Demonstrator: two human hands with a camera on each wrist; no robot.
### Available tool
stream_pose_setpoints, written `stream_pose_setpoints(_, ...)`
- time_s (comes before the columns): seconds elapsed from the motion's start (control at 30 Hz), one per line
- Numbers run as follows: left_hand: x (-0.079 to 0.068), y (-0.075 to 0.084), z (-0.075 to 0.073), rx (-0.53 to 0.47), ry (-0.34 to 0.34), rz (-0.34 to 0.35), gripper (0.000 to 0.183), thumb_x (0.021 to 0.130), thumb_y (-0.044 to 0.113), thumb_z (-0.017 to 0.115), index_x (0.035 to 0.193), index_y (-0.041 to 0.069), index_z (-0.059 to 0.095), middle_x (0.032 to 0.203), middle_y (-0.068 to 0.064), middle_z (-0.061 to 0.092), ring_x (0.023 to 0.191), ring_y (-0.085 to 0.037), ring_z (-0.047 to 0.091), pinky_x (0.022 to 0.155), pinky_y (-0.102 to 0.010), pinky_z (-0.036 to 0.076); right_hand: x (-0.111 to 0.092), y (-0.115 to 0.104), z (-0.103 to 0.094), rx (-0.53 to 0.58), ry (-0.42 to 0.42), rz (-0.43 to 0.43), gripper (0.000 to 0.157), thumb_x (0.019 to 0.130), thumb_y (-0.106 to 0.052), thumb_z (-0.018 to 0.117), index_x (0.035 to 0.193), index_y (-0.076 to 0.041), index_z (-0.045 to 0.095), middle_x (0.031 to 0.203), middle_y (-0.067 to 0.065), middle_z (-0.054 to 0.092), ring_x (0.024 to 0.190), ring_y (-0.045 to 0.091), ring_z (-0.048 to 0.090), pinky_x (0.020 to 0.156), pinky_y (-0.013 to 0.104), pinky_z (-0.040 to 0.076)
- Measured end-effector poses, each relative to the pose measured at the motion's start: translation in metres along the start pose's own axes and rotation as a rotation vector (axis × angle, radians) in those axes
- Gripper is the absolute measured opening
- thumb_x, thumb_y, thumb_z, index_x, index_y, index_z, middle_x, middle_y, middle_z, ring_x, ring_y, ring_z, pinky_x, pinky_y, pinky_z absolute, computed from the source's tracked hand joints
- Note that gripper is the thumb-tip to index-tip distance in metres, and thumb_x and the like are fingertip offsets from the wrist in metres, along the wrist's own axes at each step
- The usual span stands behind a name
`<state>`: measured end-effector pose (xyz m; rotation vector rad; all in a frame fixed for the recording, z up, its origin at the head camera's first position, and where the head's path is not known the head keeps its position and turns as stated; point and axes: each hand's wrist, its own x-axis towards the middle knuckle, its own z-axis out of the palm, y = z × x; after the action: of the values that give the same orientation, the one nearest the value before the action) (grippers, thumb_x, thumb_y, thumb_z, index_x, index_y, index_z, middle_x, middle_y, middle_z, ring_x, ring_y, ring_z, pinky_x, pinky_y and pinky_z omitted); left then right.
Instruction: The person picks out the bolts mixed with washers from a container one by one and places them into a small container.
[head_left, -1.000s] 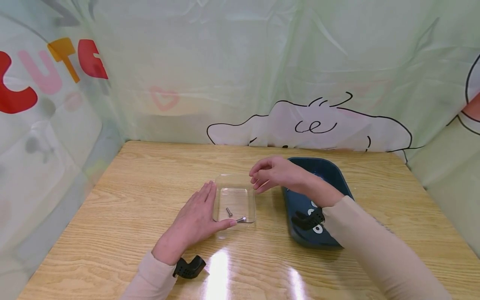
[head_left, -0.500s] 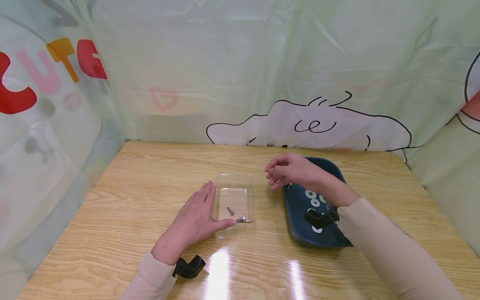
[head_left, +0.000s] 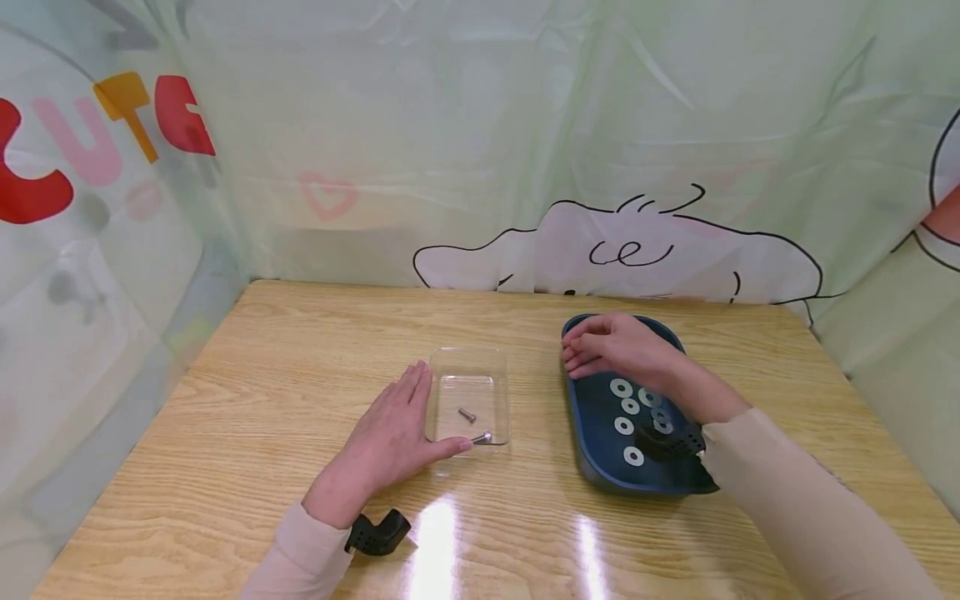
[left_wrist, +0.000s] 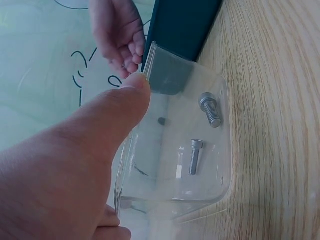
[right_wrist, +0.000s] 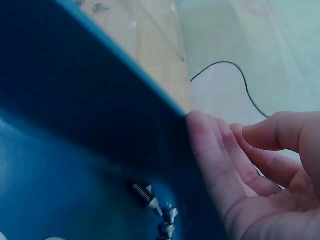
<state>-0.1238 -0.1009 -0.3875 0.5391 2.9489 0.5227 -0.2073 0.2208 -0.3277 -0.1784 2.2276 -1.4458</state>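
My left hand (head_left: 390, 433) rests against a clear plastic box (head_left: 468, 358), its straight fingers along the left wall and its thumb at the near edge. Inside the box lie two metal socket-head screws, a thicker screw (left_wrist: 210, 110) and a thinner screw (left_wrist: 196, 156). Over the far left part of a dark blue bin (head_left: 585, 471) is my right hand (head_left: 622, 350), fingers loosely bent and holding nothing. In the right wrist view, its fingertips come close to the bin's rim; whether they touch is unclear.
Several flat washers (head_left: 624, 426) are spread over the bin's floor. More dark screws (right_wrist: 145, 194) lie in a corner of the bin. Both containers stand on a wooden table (head_left: 300, 375), with a printed curtain (head_left: 375, 167) behind it.
My right hand has moved right, from beside the clear box to over the blue bin. Inside the box, one screw has shifted slightly. The left hand stays in place.
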Motion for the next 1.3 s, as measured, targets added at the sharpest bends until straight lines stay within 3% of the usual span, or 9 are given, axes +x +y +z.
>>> stream_pose_setpoints(0.23,0.000,0.000,-0.001,-0.002,-0.003,0.001,0.114,0.083,0.075,0.057,0.157,-0.001,0.015,0.165,-0.018,0.015,0.154,-0.030,0.015,0.125,-0.048,0.019,-0.004,0.012,-0.010,0.014,0.062,0.013,0.035,0.103,-0.011,0.047,0.127,0.015,0.050,0.117,0.028,0.063,0.098,0.027,0.071,0.089,0.036,0.060)
stream_pose_setpoints(0.5,0.001,0.000,0.000,0.005,0.011,0.007,0.115,0.082,0.077,0.056,0.157,-0.002,0.015,0.165,-0.019,0.017,0.153,-0.032,0.017,0.125,-0.049,0.021,-0.005,0.029,-0.016,-0.052,0.110,0.054,0.036,0.103,-0.008,0.043,0.128,0.016,0.051,0.120,0.031,0.063,0.097,0.026,0.072,0.090,0.040,0.059)
stream_pose_setpoints(0.87,0.000,-0.001,0.001,0.002,0.011,0.006,0.115,0.083,0.076,0.056,0.157,-0.002,0.015,0.165,-0.019,0.016,0.154,-0.032,0.017,0.124,-0.049,0.021,0.006,0.045,-0.013,-0.114,0.127,0.083,0.034,0.103,-0.006,0.041,0.125,0.017,0.053,0.115,0.031,0.064,0.092,0.023,0.073,0.086,0.038,0.061)
stream_pose_setpoints(1.3,0.000,-0.002,0.000,0.002,-0.001,0.003,0.115,0.083,0.078,0.053,0.158,0.000,0.013,0.166,-0.018,0.014,0.154,-0.031,0.015,0.125,-0.049,0.020,0.013,0.044,-0.002,-0.210,0.087,0.093,0.035,0.103,-0.006,0.042,0.125,0.017,0.056,0.109,0.027,0.067,0.087,0.021,0.072,0.079,0.037,0.062)
